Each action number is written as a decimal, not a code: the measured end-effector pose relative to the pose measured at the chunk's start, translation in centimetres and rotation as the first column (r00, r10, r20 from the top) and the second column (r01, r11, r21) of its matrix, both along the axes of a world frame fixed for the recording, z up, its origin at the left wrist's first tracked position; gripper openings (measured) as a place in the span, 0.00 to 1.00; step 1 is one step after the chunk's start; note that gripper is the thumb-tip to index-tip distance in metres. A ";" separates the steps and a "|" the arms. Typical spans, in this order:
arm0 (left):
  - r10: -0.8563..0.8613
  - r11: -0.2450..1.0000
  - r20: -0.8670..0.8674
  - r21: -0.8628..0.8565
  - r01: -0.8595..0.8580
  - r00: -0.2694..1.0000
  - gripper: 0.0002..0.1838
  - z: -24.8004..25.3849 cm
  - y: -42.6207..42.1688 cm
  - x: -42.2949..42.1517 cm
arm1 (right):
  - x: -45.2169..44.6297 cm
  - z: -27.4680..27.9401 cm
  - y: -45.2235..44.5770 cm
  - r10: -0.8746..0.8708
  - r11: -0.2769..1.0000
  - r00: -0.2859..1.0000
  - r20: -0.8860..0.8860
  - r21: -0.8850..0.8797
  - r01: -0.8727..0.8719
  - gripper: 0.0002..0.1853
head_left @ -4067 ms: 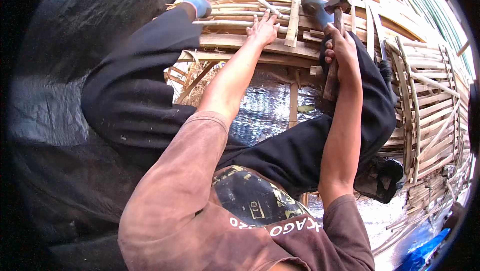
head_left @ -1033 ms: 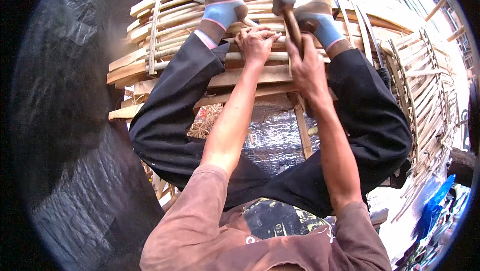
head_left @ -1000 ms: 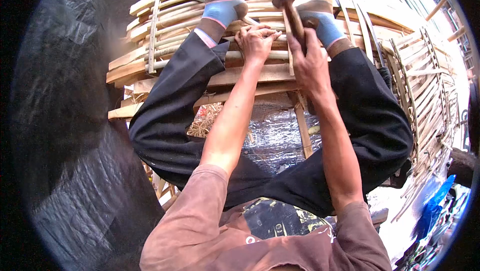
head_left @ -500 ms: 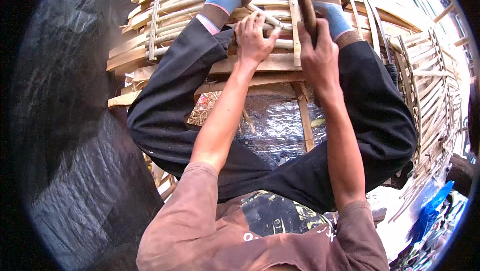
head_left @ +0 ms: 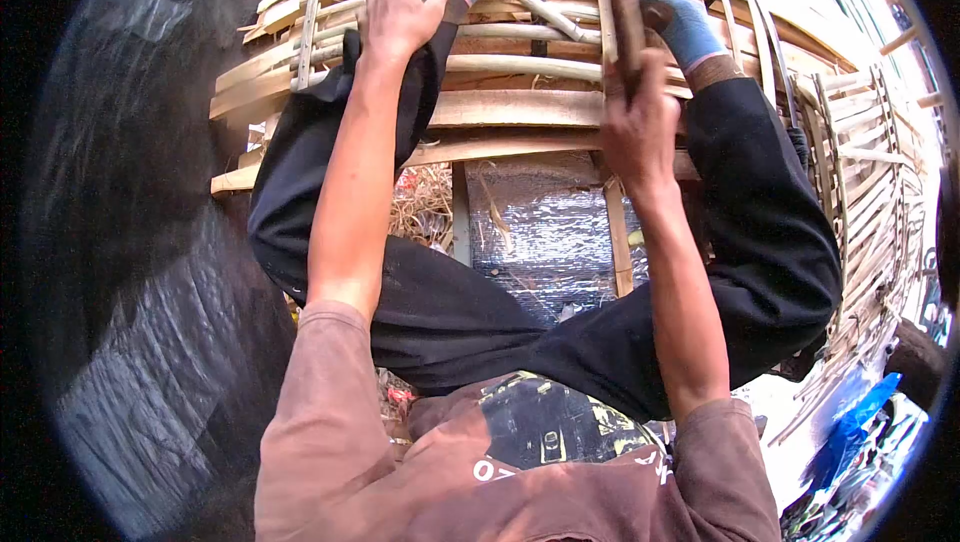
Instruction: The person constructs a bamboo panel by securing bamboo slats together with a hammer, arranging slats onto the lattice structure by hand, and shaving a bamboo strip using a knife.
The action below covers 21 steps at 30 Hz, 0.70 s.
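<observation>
My right hand (head_left: 640, 127) is wrapped round the wooden handle of a hammer (head_left: 627, 32), whose head is smeared by motion near the top of the view. My left hand (head_left: 400, 17) lies beside my left foot over the wooden slats (head_left: 530, 107), fingers stretched out and apart, with nothing seen in it. A short pale stick (head_left: 545, 12) slants across the slats between my feet. Beneath the hammer, an upright strip (head_left: 607, 27) crosses the slats. Another crossing strip (head_left: 313, 17) runs at the left.
Dark plastic sheeting (head_left: 130, 242) hangs at the left. My blue-banded socks (head_left: 690, 32) rest on the slats. Below them are a silvery sheet (head_left: 550, 222) and dry straw (head_left: 425, 207). A woven slat panel (head_left: 870, 172) and blue plastic (head_left: 850, 432) are at the right.
My left hand has left the short stick and moved left toward my left foot. My left leg has shifted, and the hammer head has moved slightly right and down in view.
</observation>
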State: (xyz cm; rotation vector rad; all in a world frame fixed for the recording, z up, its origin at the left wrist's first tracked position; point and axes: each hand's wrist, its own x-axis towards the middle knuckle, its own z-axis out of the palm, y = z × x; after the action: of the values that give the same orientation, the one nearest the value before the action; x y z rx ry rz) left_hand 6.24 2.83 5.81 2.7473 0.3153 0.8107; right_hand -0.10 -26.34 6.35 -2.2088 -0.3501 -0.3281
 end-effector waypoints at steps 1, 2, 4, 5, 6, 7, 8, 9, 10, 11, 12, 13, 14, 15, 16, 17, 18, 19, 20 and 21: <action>0.071 0.994 -0.191 -0.065 -0.084 0.979 0.36 -0.4 0.3 0.0 | 0.9 -1.7 -0.4 -0.040 0.983 0.984 -0.176 -0.182 0.007 0.16; 0.071 0.992 -0.275 -0.085 -0.098 0.959 0.38 0.4 -0.4 -0.7 | 1.5 -2.5 -0.1 -0.039 0.982 0.994 -0.103 -0.187 0.019 0.16; 0.092 0.993 -0.357 -0.033 -0.111 0.930 0.38 1.1 -1.2 -0.8 | 2.9 -1.3 -0.4 -0.048 0.995 0.998 -0.045 -0.091 0.043 0.16; 0.104 0.992 -0.374 -0.033 -0.126 0.921 0.38 0.5 -1.2 -1.5 | 2.4 0.1 -0.2 -0.051 0.999 0.998 -0.034 -0.004 0.050 0.16; 0.093 0.993 -0.343 -0.037 -0.113 0.935 0.38 0.2 -1.3 -1.6 | 1.4 2.5 0.0 -0.076 0.997 0.995 -0.071 0.026 0.078 0.15; 0.082 0.995 -0.296 -0.038 -0.097 0.952 0.37 0.6 -1.2 -0.9 | 1.4 2.9 -0.5 -0.033 0.996 0.999 -0.011 0.079 0.034 0.15; 0.102 0.993 -0.341 -0.028 -0.119 0.935 0.37 0.6 -1.2 -0.5 | 0.6 3.6 -0.5 -0.028 0.995 1.000 -0.007 0.099 0.028 0.15; 0.104 0.992 -0.343 -0.027 -0.121 0.934 0.37 0.5 -1.2 -0.6 | -0.1 4.2 -0.4 -0.024 0.993 1.000 0.002 0.119 0.023 0.15; 0.102 0.994 -0.301 0.007 -0.105 0.948 0.37 0.4 -1.2 -0.5 | -0.5 3.7 -0.5 -0.011 0.994 1.000 -0.026 0.107 0.013 0.15; 0.096 0.995 -0.263 0.040 -0.089 0.960 0.37 0.1 -1.3 -0.5 | -0.8 2.5 -0.6 0.000 0.996 0.998 -0.059 0.093 0.006 0.14; 0.091 0.996 -0.260 0.038 -0.084 0.961 0.37 -0.2 -1.4 -0.4 | -0.6 0.8 -0.5 -0.005 0.998 1.000 -0.026 0.055 0.006 0.14; 0.076 0.997 -0.242 0.035 -0.069 0.967 0.37 -0.4 -1.2 -0.4 | -0.5 0.1 -0.5 -0.010 0.999 0.992 -0.126 -0.040 0.005 0.13; 0.062 0.998 -0.226 0.032 -0.056 0.972 0.37 -0.7 -1.1 -0.4 | 0.2 -1.6 -0.5 -0.021 0.994 0.988 -0.154 -0.108 0.004 0.14; 0.050 0.998 -0.206 0.032 -0.044 0.977 0.37 -0.9 -1.0 -0.2 | 0.8 -3.0 -0.5 -0.032 0.985 0.984 -0.177 -0.173 0.001 0.14; 0.065 0.997 -0.201 0.058 -0.054 0.977 0.37 -0.9 -1.0 -0.5 | 0.6 -2.3 -0.1 -0.024 0.998 0.987 -0.159 -0.063 0.014 0.16; 0.073 0.996 -0.205 0.058 -0.062 0.976 0.37 -0.4 -1.1 -0.5 | 0.5 -0.4 0.4 -0.022 1.000 0.982 -0.187 -0.024 0.018 0.15; 0.079 0.996 -0.229 0.063 -0.066 0.970 0.37 -0.2 -1.2 -0.8 | 0.2 1.1 0.4 -0.006 1.000 0.987 -0.158 0.009 0.008 0.15; 0.081 0.995 -0.249 0.070 -0.066 0.965 0.38 0.2 -1.4 -1.0 | 0.2 2.4 0.4 0.004 0.999 0.992 -0.125 0.042 0.001 0.14; 0.073 0.996 -0.249 0.074 -0.056 0.966 0.39 0.4 -1.6 -1.0 | 0.3 3.3 0.4 0.006 0.999 1.000 -0.008 0.034 -0.006 0.13; 0.094 0.991 -0.170 0.106 -0.076 0.981 0.31 0.2 -2.2 -1.3 | 0.1 3.9 0.5 0.001 0.996 1.000 0.013 0.094 -0.002 0.13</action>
State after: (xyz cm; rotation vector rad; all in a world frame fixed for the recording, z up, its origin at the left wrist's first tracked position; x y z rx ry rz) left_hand 4.93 0.67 6.03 2.9224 0.4410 0.6219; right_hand 0.00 -25.86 10.29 -2.1149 -0.3368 -0.3514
